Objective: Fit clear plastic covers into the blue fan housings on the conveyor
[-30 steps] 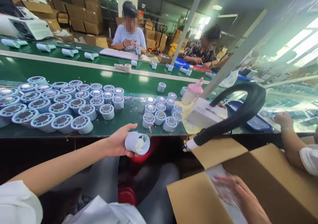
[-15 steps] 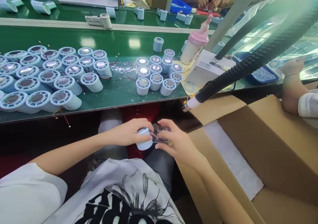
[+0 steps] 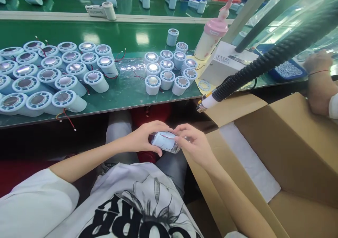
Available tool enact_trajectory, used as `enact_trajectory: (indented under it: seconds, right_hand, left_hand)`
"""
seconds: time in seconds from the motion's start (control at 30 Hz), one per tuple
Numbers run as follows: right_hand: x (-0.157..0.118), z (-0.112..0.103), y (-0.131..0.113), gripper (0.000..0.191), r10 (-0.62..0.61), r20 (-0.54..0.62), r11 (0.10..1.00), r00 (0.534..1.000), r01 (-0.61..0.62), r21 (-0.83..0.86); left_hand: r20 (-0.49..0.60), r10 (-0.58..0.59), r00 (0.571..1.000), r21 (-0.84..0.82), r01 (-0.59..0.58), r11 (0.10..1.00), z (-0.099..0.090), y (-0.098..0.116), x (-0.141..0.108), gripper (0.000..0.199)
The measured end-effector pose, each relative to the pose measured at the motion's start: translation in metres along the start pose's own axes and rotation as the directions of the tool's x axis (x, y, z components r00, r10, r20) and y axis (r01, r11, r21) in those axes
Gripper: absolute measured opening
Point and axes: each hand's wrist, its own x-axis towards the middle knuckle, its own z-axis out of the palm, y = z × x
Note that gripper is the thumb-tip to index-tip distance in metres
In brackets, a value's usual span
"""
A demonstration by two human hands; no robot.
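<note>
Above my lap, a pale blue cylinder lies on its side inside a clear plastic cup. My left hand holds the cylinder's end, with the thumb below and the fingers over the top. My right hand is at the cup's other end, its thumb and fingers pinched around the dark red wire and the cup's edge. Several like blue cylinders stand on the green bench in front of me, and a larger group stands to the left.
An open cardboard box is at my right. A black ribbed hose with a metal tip hangs over the bench edge, by a pink-capped bottle and a grey-white box. Another person's hand is at far right.
The blue cylinder has gone into the clear cup and now lies more level. My right hand has shifted from around the cup to its far end and the wire. The view has tilted slightly down.
</note>
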Motion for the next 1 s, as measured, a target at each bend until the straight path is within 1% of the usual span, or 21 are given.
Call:
enact_trajectory:
  seconds: [0.1, 0.17, 0.23, 0.27, 0.3, 0.33, 0.37, 0.43, 0.47, 0.53, 0.6, 0.63, 0.7, 0.77, 0.87, 1.0]
  right_hand:
    - [0.003, 0.000, 0.002, 0.021, 0.130, -0.009, 0.970, 0.991, -0.126, 0.206]
    - [0.004, -0.002, 0.003, 0.021, 0.227, 0.012, 0.916, 0.974, -0.217, 0.336]
    - [0.003, -0.004, 0.004, 0.024, 0.275, 0.037, 0.875, 0.961, -0.266, 0.404]
    - [0.002, -0.005, 0.005, 0.025, 0.268, 0.047, 0.871, 0.962, -0.263, 0.414]
    - [0.001, -0.005, 0.005, 0.023, 0.236, 0.060, 0.879, 0.970, -0.240, 0.412]
    - [-0.002, -0.006, 0.006, 0.019, 0.179, 0.069, 0.900, 0.981, -0.192, 0.391]
    - [-0.004, -0.007, 0.007, 0.017, 0.102, 0.075, 0.932, 0.992, -0.122, 0.341]
    - [-0.010, -0.007, 0.008, 0.029, -0.067, 0.079, 0.987, 0.995, 0.055, 0.148]
    - [-0.012, -0.007, 0.009, 0.035, -0.146, 0.083, 0.989, 0.986, 0.144, 0.028]
    - [-0.017, -0.008, 0.009, 0.036, -0.259, 0.099, 0.948, 0.961, 0.272, -0.164]
    - [-0.019, -0.009, 0.009, 0.034, -0.320, 0.112, 0.915, 0.941, 0.338, -0.221]
    - [-0.020, -0.010, 0.009, 0.034, -0.334, 0.117, 0.911, 0.935, 0.352, -0.217]
    - [-0.021, -0.011, 0.009, 0.036, -0.323, 0.115, 0.921, 0.939, 0.340, -0.189]
    - [-0.021, -0.012, 0.009, 0.038, -0.281, 0.114, 0.945, 0.953, 0.295, -0.138]
    - [-0.022, -0.012, 0.009, 0.040, -0.208, 0.124, 0.977, 0.970, 0.213, -0.032]
    - [-0.025, -0.011, 0.008, 0.041, -0.121, 0.146, 0.991, 0.982, 0.112, 0.068]
  left_hand:
    - [0.094, -0.086, 0.992, -0.175, 0.101, 0.979, -0.001, 0.004, -0.001, 0.069]
    - [0.142, -0.135, 0.981, -0.244, 0.166, 0.956, -0.002, 0.007, -0.002, 0.068]
    - [0.176, -0.157, 0.972, -0.289, 0.204, 0.936, -0.003, 0.009, -0.002, 0.066]
    - [0.177, -0.168, 0.970, -0.307, 0.216, 0.927, -0.003, 0.010, -0.002, 0.065]
    - [0.171, -0.182, 0.968, -0.325, 0.230, 0.917, -0.003, 0.010, -0.002, 0.064]
    - [0.161, -0.200, 0.967, -0.348, 0.245, 0.905, -0.001, 0.010, -0.003, 0.063]
    - [0.143, -0.220, 0.965, -0.379, 0.258, 0.888, 0.000, 0.009, -0.004, 0.062]
    - [0.115, -0.251, 0.961, -0.461, 0.275, 0.843, 0.003, 0.009, -0.005, 0.061]
    - [0.105, -0.259, 0.960, -0.501, 0.276, 0.820, 0.005, 0.009, -0.006, 0.060]
    - [0.099, -0.266, 0.959, -0.549, 0.275, 0.789, 0.006, 0.010, -0.008, 0.058]
    - [0.118, -0.259, 0.959, -0.539, 0.280, 0.794, 0.005, 0.013, -0.010, 0.060]
    - [0.129, -0.252, 0.959, -0.515, 0.282, 0.809, 0.003, 0.015, -0.010, 0.063]
    - [0.143, -0.228, 0.963, -0.459, 0.268, 0.847, 0.000, 0.019, -0.012, 0.068]
    - [0.140, -0.192, 0.971, -0.414, 0.233, 0.880, -0.002, 0.022, -0.012, 0.070]
    - [0.124, -0.133, 0.983, -0.389, 0.172, 0.905, -0.004, 0.025, -0.014, 0.074]
    - [0.127, -0.119, 0.985, -0.321, 0.154, 0.934, -0.004, 0.025, -0.016, 0.075]
